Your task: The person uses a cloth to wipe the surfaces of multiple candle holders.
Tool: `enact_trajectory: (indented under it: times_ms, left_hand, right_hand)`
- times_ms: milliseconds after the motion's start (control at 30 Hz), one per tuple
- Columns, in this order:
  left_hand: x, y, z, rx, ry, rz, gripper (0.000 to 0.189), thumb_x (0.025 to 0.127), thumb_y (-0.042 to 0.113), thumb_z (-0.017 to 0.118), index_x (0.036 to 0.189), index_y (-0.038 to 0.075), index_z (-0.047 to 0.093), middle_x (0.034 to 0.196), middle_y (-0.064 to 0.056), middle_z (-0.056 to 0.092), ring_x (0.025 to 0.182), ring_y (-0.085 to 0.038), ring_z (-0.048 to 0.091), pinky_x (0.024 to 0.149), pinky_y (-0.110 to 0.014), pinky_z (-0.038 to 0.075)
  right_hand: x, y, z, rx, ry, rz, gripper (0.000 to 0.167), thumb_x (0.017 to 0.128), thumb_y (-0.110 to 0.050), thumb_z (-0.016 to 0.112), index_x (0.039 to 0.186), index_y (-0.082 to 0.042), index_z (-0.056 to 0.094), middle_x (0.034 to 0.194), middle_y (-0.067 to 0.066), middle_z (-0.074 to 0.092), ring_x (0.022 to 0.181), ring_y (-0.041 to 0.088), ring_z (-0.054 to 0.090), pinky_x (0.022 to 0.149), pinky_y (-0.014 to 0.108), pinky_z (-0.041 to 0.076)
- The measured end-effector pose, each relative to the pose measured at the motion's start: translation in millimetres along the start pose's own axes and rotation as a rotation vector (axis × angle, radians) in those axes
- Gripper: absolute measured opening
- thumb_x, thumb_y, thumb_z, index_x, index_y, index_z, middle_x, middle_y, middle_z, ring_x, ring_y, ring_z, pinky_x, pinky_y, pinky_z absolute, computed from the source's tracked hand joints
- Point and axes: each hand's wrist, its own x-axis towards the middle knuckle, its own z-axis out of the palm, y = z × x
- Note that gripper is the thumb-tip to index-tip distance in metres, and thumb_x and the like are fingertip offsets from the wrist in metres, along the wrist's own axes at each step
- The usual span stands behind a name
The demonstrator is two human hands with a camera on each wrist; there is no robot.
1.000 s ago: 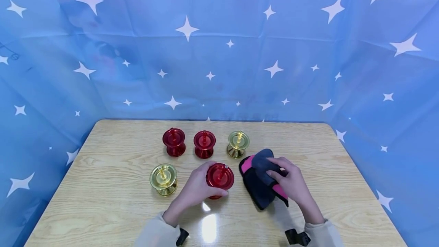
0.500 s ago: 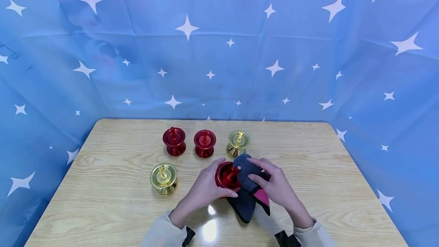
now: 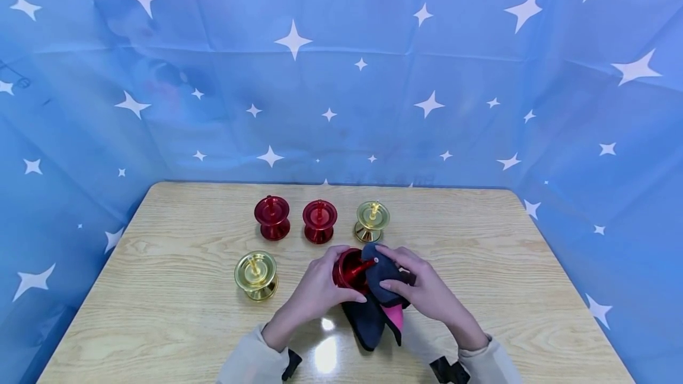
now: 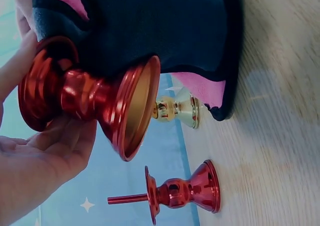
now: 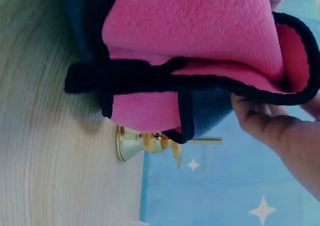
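Observation:
My left hand (image 3: 320,284) grips a red metal candle holder (image 3: 348,271) by its dish, fingers on the far side and thumb on the near side. The holder is tilted, and its hollow base (image 4: 134,108) is off the table in the left wrist view. My right hand (image 3: 424,284) pinches a cloth (image 3: 381,280), dark grey on one face and pink on the other, with black edging. That cloth lies against the right side of the dish, and its lower part hangs beneath the holder. In the right wrist view the pink face (image 5: 190,31) shows, folded over the fingers.
Two red candle holders (image 3: 272,217) (image 3: 319,220) and a gold one (image 3: 372,221) stand in a row behind my hands. Another gold candle holder (image 3: 256,276) stands left of my left hand. The wooden table (image 3: 512,289) ends at a blue star-patterned curtain (image 3: 341,76).
My right hand has brought the cloth leftward from the table onto the held candle holder. My left hand has shifted slightly right, and the holder now leans to the right.

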Motion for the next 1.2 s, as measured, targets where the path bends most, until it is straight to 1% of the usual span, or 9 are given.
enact_trajectory:
  times_ms: [200, 333, 367, 500, 600, 767, 933, 1000, 1200]
  left_hand:
    - [0.9, -1.0, -0.3, 0.030, -0.009, 0.035, 0.077, 0.063, 0.027, 0.084, 0.126, 0.004, 0.046, 0.116, -0.006, 0.058, 0.104, -0.020, 0.054, 0.088, -0.036, 0.045]
    - [1.4, -2.2, -1.9, 0.037, -0.010, 0.043, 0.077, 0.063, 0.028, 0.084, 0.128, 0.006, 0.047, 0.118, -0.005, 0.058, 0.106, -0.019, 0.053, 0.090, -0.037, 0.044]
    - [1.4, -2.3, -2.3, 0.032, -0.011, 0.042, 0.077, 0.063, 0.028, 0.084, 0.128, 0.006, 0.047, 0.118, -0.005, 0.058, 0.107, -0.019, 0.053, 0.090, -0.037, 0.044]
    - [0.7, -3.4, -4.2, 0.011, -0.012, 0.017, 0.078, 0.064, 0.028, 0.083, 0.129, 0.005, 0.046, 0.120, -0.007, 0.057, 0.110, -0.020, 0.052, 0.093, -0.039, 0.043]
    - [0.0, -5.1, -5.6, -0.009, -0.006, -0.005, 0.079, 0.064, 0.028, 0.083, 0.130, 0.005, 0.046, 0.121, -0.008, 0.056, 0.111, -0.020, 0.051, 0.094, -0.041, 0.042]
    - [-0.7, -6.2, -6.0, -0.031, -0.011, 0.000, 0.078, 0.063, 0.026, 0.084, 0.129, 0.007, 0.046, 0.120, -0.007, 0.057, 0.110, -0.020, 0.051, 0.092, -0.039, 0.043]
    - [-0.6, -3.4, -3.3, -0.027, -0.012, 0.022, 0.078, 0.062, 0.023, 0.084, 0.129, 0.006, 0.047, 0.119, -0.006, 0.057, 0.109, -0.019, 0.052, 0.092, -0.038, 0.043]
    - [-0.4, -2.6, -1.9, -0.017, -0.006, 0.034, 0.078, 0.062, 0.022, 0.084, 0.128, 0.006, 0.047, 0.119, -0.006, 0.058, 0.109, -0.019, 0.052, 0.092, -0.039, 0.043]
    - [-0.6, -4.2, 1.5, -0.009, -0.004, 0.052, 0.078, 0.062, 0.019, 0.084, 0.129, 0.003, 0.046, 0.121, -0.009, 0.056, 0.110, -0.021, 0.052, 0.093, -0.040, 0.042]
  right_hand:
    - [0.7, 2, 3, 0.003, -0.027, -0.015, 0.052, 0.083, -0.007, 0.066, 0.131, -0.002, 0.047, 0.104, 0.010, 0.051, 0.081, 0.012, 0.052, 0.060, 0.025, 0.052]
    - [1.4, 3, 4, 0.031, -0.041, -0.004, 0.052, 0.084, -0.009, 0.065, 0.132, -0.002, 0.046, 0.106, 0.011, 0.051, 0.083, 0.016, 0.054, 0.063, 0.027, 0.052]
    - [1.1, 3, 4, 0.032, -0.051, -0.002, 0.052, 0.084, -0.010, 0.064, 0.133, -0.003, 0.046, 0.109, 0.012, 0.050, 0.086, 0.018, 0.055, 0.066, 0.028, 0.052]
    - [-3.2, 6, -3, 0.029, -0.103, 0.009, 0.049, 0.090, -0.010, 0.057, 0.137, -0.008, 0.042, 0.129, 0.015, 0.045, 0.113, 0.032, 0.046, 0.090, 0.036, 0.045]
    - [-6.5, 9, -9, 0.055, -0.153, -0.008, 0.047, 0.093, -0.005, 0.050, 0.139, -0.007, 0.039, 0.139, 0.017, 0.036, 0.123, 0.029, 0.038, 0.097, 0.034, 0.039]
    - [-6.9, 14, -11, 0.110, -0.201, -0.018, 0.051, 0.092, -0.003, 0.051, 0.140, -0.007, 0.035, 0.135, 0.016, 0.039, 0.110, 0.015, 0.049, 0.082, 0.026, 0.048]
    - [-3.0, 15, -3, 0.127, -0.136, -0.056, 0.057, 0.084, -0.001, 0.062, 0.136, -0.002, 0.039, 0.111, 0.015, 0.047, 0.080, 0.017, 0.054, 0.057, 0.026, 0.047]
    - [-1.0, 15, 1, 0.133, -0.101, -0.065, 0.057, 0.081, 0.000, 0.064, 0.134, 0.001, 0.042, 0.111, 0.016, 0.045, 0.078, 0.017, 0.054, 0.059, 0.025, 0.048]
    - [3.4, 16, 11, 0.149, -0.057, -0.082, 0.054, 0.079, 0.002, 0.066, 0.129, 0.004, 0.046, 0.131, 0.020, 0.033, 0.093, 0.017, 0.057, 0.071, 0.027, 0.052]
